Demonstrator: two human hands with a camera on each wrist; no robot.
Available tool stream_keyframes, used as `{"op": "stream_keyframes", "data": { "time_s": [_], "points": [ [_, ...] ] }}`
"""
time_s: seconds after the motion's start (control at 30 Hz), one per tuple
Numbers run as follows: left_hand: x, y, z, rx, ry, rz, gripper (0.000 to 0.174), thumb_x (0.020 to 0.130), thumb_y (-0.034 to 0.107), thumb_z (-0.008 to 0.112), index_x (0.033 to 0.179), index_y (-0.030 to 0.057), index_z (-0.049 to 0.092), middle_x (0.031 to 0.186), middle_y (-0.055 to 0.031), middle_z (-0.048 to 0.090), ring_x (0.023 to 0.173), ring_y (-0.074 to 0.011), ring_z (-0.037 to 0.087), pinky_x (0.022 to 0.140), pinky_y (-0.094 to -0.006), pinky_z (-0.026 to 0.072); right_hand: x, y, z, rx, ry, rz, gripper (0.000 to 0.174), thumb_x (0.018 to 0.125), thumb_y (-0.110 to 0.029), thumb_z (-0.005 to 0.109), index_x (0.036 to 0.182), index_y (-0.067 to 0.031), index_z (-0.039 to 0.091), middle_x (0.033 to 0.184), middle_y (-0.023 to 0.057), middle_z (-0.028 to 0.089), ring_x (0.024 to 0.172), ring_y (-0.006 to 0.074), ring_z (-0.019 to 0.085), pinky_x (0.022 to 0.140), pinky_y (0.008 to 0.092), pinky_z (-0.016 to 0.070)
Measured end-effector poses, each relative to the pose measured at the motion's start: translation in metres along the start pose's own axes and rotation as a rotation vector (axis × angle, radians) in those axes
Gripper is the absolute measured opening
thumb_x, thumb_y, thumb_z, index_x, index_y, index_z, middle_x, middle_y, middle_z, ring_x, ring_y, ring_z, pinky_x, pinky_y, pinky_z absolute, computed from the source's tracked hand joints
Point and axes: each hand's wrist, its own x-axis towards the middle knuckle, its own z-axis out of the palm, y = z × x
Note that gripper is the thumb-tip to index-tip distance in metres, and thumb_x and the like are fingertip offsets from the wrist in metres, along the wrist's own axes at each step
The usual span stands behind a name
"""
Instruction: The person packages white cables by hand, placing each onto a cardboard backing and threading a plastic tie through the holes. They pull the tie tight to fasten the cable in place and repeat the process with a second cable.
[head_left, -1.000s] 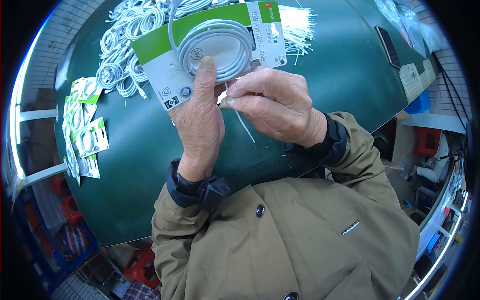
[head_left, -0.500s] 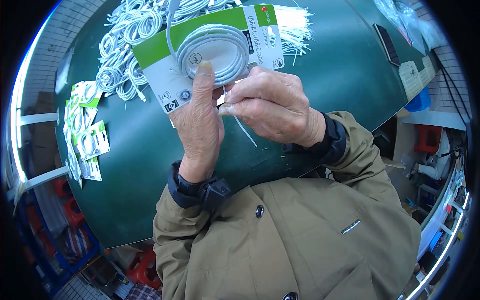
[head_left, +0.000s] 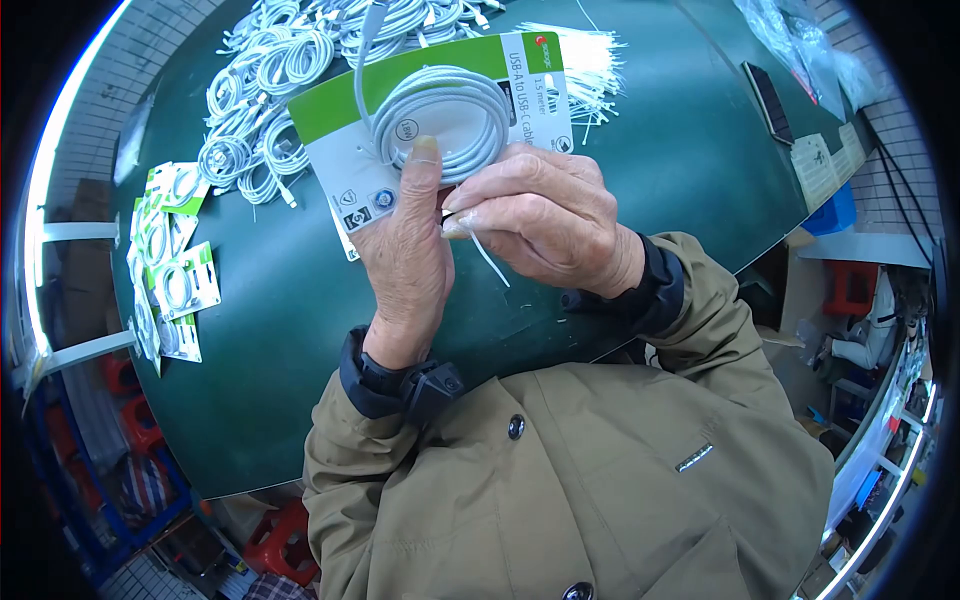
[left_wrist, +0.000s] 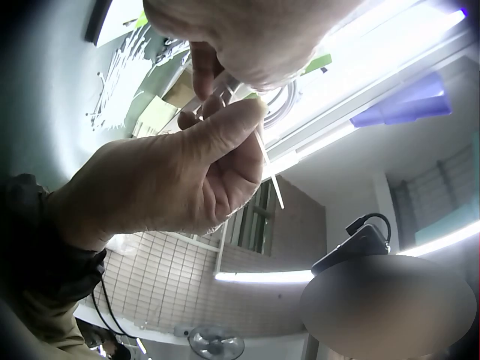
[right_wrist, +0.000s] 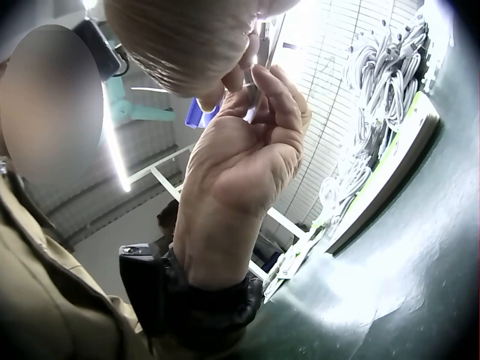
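My left hand (head_left: 408, 260) holds a green-and-white retail card (head_left: 325, 165), its thumb lying over the coiled pale cable (head_left: 490, 120) on the front. The print reads USB-A to USB-C cable, 1.5 meter. One cable end rises past the card's top edge. At the card's lower edge, my right hand (head_left: 550, 220) pinches a thin white cable tie (head_left: 488, 258) between thumb and finger, close beside the left fingers. The tie's tail sticks out below the right fingertips, and shows in the left wrist view as a white strip (left_wrist: 275, 180). The card hides its other end.
Coiled white cables (head_left: 275, 90) lie heaped at the back left of the green table (head_left: 680, 170). Loose white cable ties (head_left: 590, 70) lie behind the card. Carded cables (head_left: 175, 285) sit at the left edge, a phone (head_left: 768, 100) at the right. A green-edged card stack (right_wrist: 386, 176) stands nearby.
Card and both hands have shifted slightly right and toward the body in the head view. The right hand still pinches the tie at the card's lower edge.
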Motion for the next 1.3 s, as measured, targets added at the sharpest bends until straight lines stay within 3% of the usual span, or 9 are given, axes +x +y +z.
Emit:
{"op": "stream_keyframes", "data": {
  "time_s": [0.13,0.27,0.37,0.47,0.57,0.97,1.3],
  "points": [
    [-0.002,-0.007,-0.002,0.013,-0.007,0.003,0.044,0.103,0.01,0.072,0.142,0.004,0.053,0.123,-0.0089,0.067,0.101,-0.0161,0.07,0.083,-0.0302,0.0606,0.003,0.005,-0.008,-0.027,0.001,0.055,0.022,0.084,0.001,0.085,0.096,-0.0018,0.067,0.087,0.0093,0.076,0.069,0.0184,0.073,0.059,0.029,0.0577],
    [-0.008,-0.011,0.002,-0.006,0.011,-0.089,0.038,0.103,0.008,0.07,0.137,0.0012,0.055,0.117,-0.0107,0.07,0.092,-0.0167,0.072,0.068,-0.029,0.0634,-0.002,0.004,-0.011,-0.035,0.017,0.428,0.025,0.083,-0.003,0.089,0.095,-0.0007,0.067,0.086,0.0105,0.076,0.065,0.0138,0.07,0.058,0.0268,0.0553],
    [-0.008,-0.022,-0.002,-0.01,0.065,-0.102,0.035,0.102,0.007,0.071,0.134,0.0004,0.057,0.115,-0.0113,0.071,0.091,-0.0168,0.073,0.063,-0.0276,0.0639,0.002,0.012,-0.009,-0.169,-0.05,0.302,0.021,0.084,-0.001,0.086,0.099,-0.0027,0.072,0.087,0.0091,0.075,0.066,0.0166,0.069,0.059,0.0269,0.0549],
    [-0.009,-0.028,-0.007,-0.012,0.101,-0.096,0.034,0.102,0.008,0.071,0.133,0.0004,0.058,0.114,-0.0111,0.071,0.091,-0.017,0.073,0.063,-0.0269,0.0644,0.0,0.014,-0.005,-0.251,-0.091,0.237,0.013,0.085,-0.003,0.08,0.096,-0.0049,0.075,0.089,0.0075,0.075,0.076,0.0238,0.072,0.067,0.0349,0.0595],
    [-0.009,-0.025,-0.009,-0.026,0.114,-0.106,0.034,0.102,0.008,0.072,0.132,0.0003,0.059,0.115,-0.0111,0.071,0.092,-0.0168,0.073,0.063,-0.0269,0.0649,0.008,0.012,-0.008,-0.316,-0.137,0.104,0.019,0.082,-0.001,0.078,0.1,-0.0052,0.075,0.094,0.0064,0.076,0.083,0.0253,0.071,0.07,0.0362,0.0589],
    [-0.012,-0.024,-0.013,-0.062,0.103,-0.111,0.032,0.101,0.008,0.073,0.13,0.0,0.062,0.112,-0.0108,0.072,0.091,-0.0168,0.073,0.063,-0.0276,0.0653,0.009,0.014,-0.014,-0.277,-0.234,-0.05,0.039,0.071,-0.002,0.082,0.109,-0.0088,0.076,0.096,0.003,0.071,0.08,0.021,0.065,0.063,0.0316,0.0565],
    [-0.012,-0.012,-0.014,-0.083,0.113,-0.063,0.032,0.101,0.006,0.073,0.13,-0.0003,0.06,0.111,-0.0108,0.071,0.087,-0.0168,0.073,0.064,-0.0272,0.0643,0.001,0.011,-0.013,-0.142,-0.144,-0.087,0.038,0.071,0.001,0.082,0.107,-0.0097,0.08,0.102,0.0066,0.076,0.081,0.0217,0.069,0.066,0.031,0.0572]
  ]
}}
